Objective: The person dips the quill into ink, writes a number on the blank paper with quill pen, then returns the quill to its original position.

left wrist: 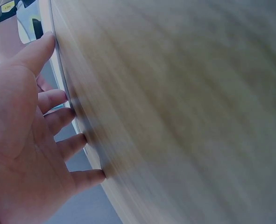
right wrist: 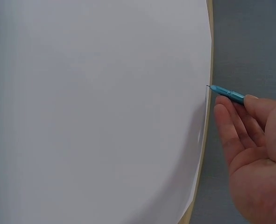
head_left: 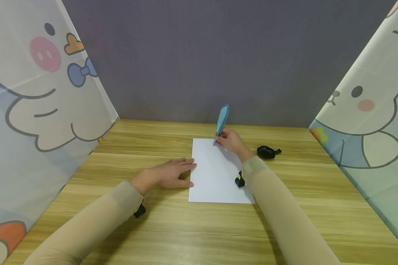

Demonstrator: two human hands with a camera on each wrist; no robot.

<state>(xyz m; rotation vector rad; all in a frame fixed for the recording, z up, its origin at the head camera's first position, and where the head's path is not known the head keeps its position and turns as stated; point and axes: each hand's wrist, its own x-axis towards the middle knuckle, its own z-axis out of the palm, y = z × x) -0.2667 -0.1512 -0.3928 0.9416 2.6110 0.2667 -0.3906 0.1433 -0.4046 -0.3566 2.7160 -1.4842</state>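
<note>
- Right hand (head_left: 230, 141): fingers pinch blue pen (head_left: 222, 118); paper (head_left: 213, 175) below fingertips.
- Left hand (head_left: 171, 174): fingers spread.
- Step, apparently: writing. Next move likely calls for steady pinch.

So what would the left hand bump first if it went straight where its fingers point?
The white paper, probably: the left hand has fingertips at its edge, though exact contact is unclear.

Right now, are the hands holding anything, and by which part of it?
The right hand pinches the blue feather-shaped pen by its lower shaft, just above the writing tip. The left hand holds nothing.
</note>
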